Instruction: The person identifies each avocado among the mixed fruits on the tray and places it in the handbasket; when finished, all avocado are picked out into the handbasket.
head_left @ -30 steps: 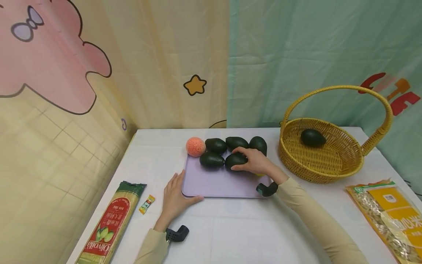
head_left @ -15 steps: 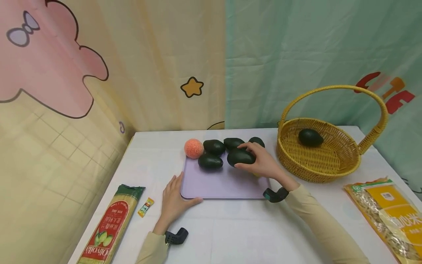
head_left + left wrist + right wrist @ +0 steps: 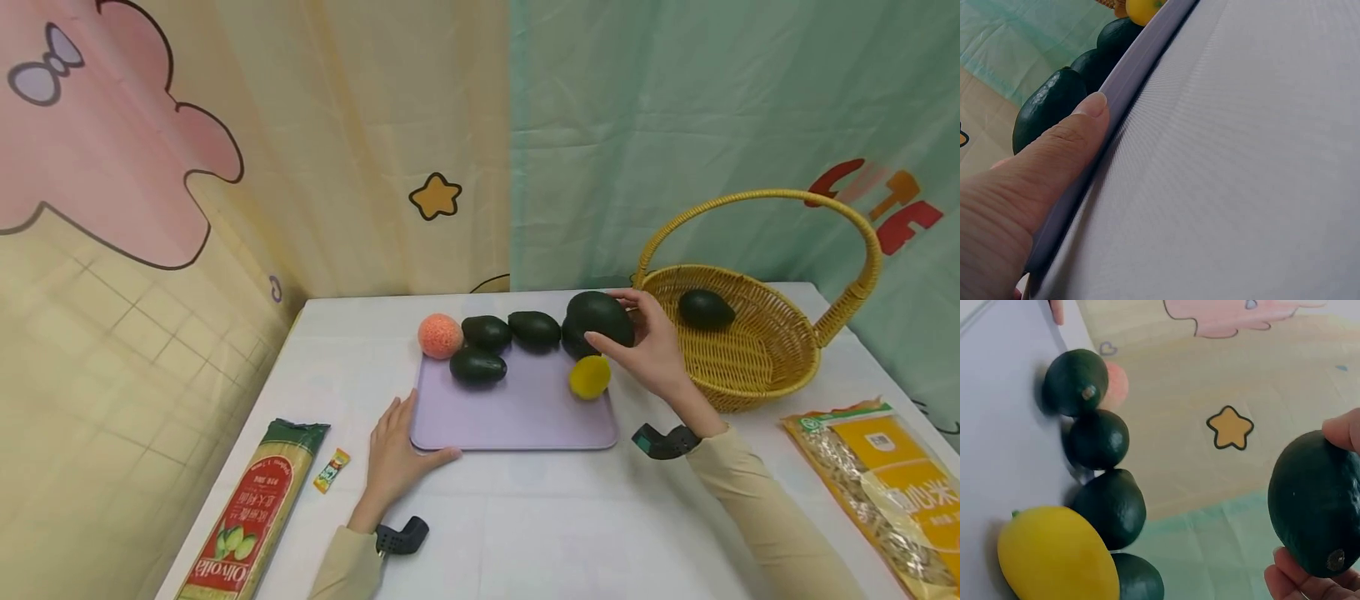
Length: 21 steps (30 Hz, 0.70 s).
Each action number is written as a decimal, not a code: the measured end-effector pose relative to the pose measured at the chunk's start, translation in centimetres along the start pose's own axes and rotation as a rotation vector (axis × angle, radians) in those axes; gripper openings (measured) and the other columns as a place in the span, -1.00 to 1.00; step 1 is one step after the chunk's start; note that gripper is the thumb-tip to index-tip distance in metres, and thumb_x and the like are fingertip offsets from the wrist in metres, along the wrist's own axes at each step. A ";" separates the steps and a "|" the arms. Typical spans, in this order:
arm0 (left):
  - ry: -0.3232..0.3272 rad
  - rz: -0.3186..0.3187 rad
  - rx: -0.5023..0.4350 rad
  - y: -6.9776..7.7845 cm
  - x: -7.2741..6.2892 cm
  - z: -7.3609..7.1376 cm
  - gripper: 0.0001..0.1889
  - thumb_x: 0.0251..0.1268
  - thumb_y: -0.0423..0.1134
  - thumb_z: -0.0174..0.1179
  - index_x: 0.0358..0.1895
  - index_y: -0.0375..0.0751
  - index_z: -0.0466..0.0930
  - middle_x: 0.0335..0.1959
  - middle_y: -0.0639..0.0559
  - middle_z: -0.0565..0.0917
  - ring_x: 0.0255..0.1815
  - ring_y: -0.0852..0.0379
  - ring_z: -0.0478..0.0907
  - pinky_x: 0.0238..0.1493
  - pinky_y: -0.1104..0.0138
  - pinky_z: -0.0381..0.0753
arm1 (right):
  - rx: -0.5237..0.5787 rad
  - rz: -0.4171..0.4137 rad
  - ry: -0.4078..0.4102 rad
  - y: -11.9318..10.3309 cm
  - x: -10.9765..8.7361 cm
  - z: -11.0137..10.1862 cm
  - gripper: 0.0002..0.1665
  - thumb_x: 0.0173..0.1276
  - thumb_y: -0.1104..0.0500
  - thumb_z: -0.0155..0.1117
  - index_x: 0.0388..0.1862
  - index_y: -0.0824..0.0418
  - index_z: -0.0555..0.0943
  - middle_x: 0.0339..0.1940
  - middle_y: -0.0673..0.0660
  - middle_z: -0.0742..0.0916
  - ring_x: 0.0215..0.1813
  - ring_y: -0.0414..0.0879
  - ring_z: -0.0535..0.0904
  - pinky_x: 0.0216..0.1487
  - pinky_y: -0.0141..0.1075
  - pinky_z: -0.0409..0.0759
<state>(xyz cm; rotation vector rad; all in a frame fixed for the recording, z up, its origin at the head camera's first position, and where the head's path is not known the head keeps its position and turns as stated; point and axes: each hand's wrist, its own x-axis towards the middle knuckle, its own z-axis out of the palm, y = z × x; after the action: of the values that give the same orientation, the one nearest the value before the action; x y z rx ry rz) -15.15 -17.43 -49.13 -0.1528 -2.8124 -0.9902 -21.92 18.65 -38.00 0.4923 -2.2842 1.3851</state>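
Note:
My right hand (image 3: 651,346) grips a dark green avocado (image 3: 598,317), lifted above the tray's right back corner, thumb on one side and fingers on the other in the right wrist view. My left hand (image 3: 397,458) rests at the front left corner of the lilac tray (image 3: 510,425), its thumb (image 3: 1066,150) lying along the rim. On the tray are several more avocados (image 3: 478,367), a pinkish-orange textured ball (image 3: 440,336) at the back left and a yellow fruit (image 3: 590,377) at the right. The held avocado partly hides another behind it.
A yellow wicker basket (image 3: 727,387) with a tall handle stands right of the tray, one avocado (image 3: 706,309) inside. A pasta pack (image 3: 251,508) and a small wrapped sweet (image 3: 332,471) lie at left. An orange grain bag (image 3: 885,483) lies at right; a curtain hangs behind.
My right hand has picked up an avocado from the tray's middle and carried it up and right, uncovering the yellow fruit. The left hand has stayed at the tray's corner.

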 end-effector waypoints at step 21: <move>-0.032 -0.026 -0.015 0.3 -0.1 -0.2 0.22 -0.25 0.25 0.46 0.48 -0.26 0.02 0.43 -0.25 0.17 0.46 -0.14 -0.09 0.36 -0.06 -0.12 | -0.157 0.260 0.113 2.7 1.0 -8.6 -0.18 0.24 0.05 0.36 0.39 0.13 0.19 0.03 0.11 0.39 -0.16 -0.15 0.44 -0.28 -0.46 0.45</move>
<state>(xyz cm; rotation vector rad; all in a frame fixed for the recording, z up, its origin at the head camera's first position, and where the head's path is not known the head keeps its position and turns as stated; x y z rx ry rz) -14.97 -17.37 -48.83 -0.1354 -2.8437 -1.0238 -22.65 27.46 -35.88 0.0667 -2.4021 1.2965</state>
